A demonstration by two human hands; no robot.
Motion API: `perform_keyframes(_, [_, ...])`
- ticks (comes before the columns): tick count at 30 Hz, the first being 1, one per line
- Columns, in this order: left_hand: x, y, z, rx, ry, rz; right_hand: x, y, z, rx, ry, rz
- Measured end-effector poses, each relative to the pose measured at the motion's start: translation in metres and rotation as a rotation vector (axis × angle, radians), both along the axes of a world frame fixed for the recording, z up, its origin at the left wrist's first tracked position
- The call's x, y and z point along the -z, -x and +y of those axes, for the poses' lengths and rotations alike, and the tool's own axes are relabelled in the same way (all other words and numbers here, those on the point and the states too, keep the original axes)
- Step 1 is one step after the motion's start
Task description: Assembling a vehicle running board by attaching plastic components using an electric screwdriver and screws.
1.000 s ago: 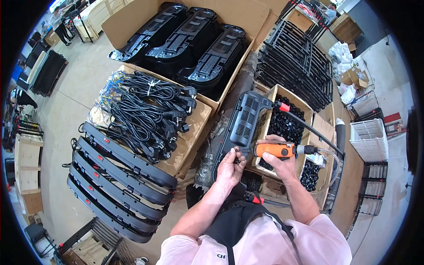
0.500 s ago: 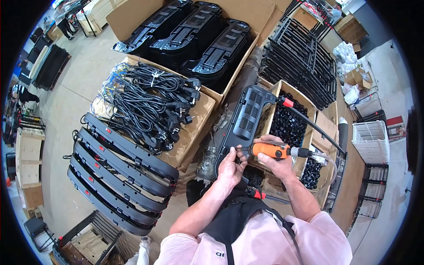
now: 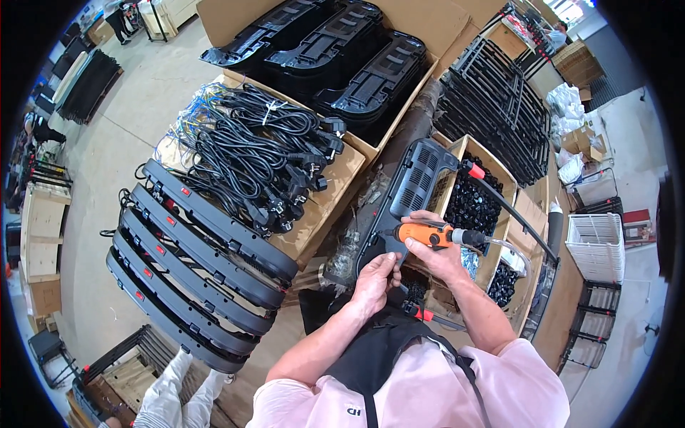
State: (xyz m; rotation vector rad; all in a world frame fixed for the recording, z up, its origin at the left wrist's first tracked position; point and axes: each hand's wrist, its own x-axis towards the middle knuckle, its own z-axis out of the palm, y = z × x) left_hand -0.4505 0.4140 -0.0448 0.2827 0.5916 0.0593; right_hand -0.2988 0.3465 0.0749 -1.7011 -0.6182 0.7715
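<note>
My right hand [image 3: 437,251] grips an orange power screwdriver [image 3: 427,235], its tip pointing left onto a long black plastic panel [image 3: 412,187] that lies tilted in front of me. My left hand [image 3: 374,277] pinches the near end of that panel just below the driver tip, fingers closed on its edge or on a small part I cannot make out. A cable with a red end [image 3: 477,172] runs from the driver's rear toward the right.
Boxes of small black parts [image 3: 472,204] sit right of the panel. A carton of bundled black power cords [image 3: 265,151] and a stack of long black housings [image 3: 193,257] lie to my left. Black moulded panels [image 3: 335,50] and metal frames [image 3: 492,107] fill the back. Another person's legs [image 3: 171,389] show lower left.
The driver has shifted slightly left along the panel, and my left hand has stayed beside its tip. The view has drifted a little.
</note>
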Motion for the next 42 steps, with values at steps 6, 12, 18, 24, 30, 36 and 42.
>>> perform_keyframes(6, [-0.005,0.012,0.004,-0.056,0.050,0.046,-0.001,0.006,0.012,-0.089,0.063,-0.211])
perform_keyframes(12, [0.004,0.015,0.002,-0.111,0.154,0.082,0.008,0.008,0.015,-0.099,0.061,-0.244])
perform_keyframes(18, [0.002,0.012,0.002,-0.199,0.185,0.138,-0.004,0.009,0.012,-0.007,0.045,-0.144])
perform_keyframes(24, [0.001,0.010,0.006,-0.274,0.313,0.096,-0.026,0.021,-0.025,0.059,-0.053,0.065])
perform_keyframes(30, [0.003,0.007,0.006,-0.281,0.331,0.035,-0.018,0.025,-0.034,0.060,-0.066,0.146])
perform_keyframes(36, [0.005,0.007,0.007,-0.289,0.360,-0.022,-0.015,0.028,-0.037,0.023,-0.059,0.115])
perform_keyframes(42, [-0.001,0.009,0.010,-0.290,0.475,-0.063,-0.015,0.036,-0.031,-0.002,-0.020,0.105])
